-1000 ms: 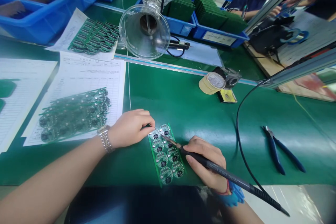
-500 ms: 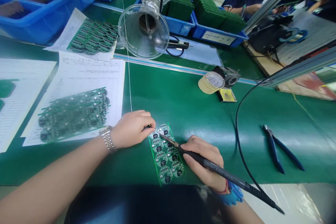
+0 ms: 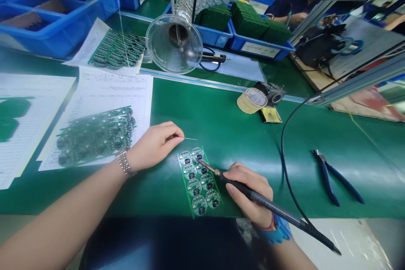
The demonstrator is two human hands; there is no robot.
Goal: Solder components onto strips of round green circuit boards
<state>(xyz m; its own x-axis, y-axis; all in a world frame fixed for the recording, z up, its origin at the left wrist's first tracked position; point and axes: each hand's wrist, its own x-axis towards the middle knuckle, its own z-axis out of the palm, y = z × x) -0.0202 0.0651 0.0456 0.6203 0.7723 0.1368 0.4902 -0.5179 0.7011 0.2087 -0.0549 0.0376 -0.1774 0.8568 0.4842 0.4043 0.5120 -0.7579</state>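
Observation:
A green circuit board panel (image 3: 200,181) with several round boards on it lies on the green mat in front of me. My right hand (image 3: 249,190) grips a soldering iron (image 3: 272,206) like a pen, and its tip rests at or just over the panel's upper part. Up and left of the panel, my left hand (image 3: 158,143) pinches a thin solder wire (image 3: 190,139). The wire's free end points right, apart from the board.
Flush-cut pliers (image 3: 325,164) lie at right. A cream tub (image 3: 251,100) and a yellow sponge (image 3: 271,114) sit behind. A clear fume hood (image 3: 174,44) hangs above. More board panels (image 3: 98,135) lie on papers at left; blue bins (image 3: 261,46) stand at the back.
My left hand has drawn back up and left from the panel, so the solder wire's end now shows. The iron's tip stays near the panel's top. The view has shifted slightly.

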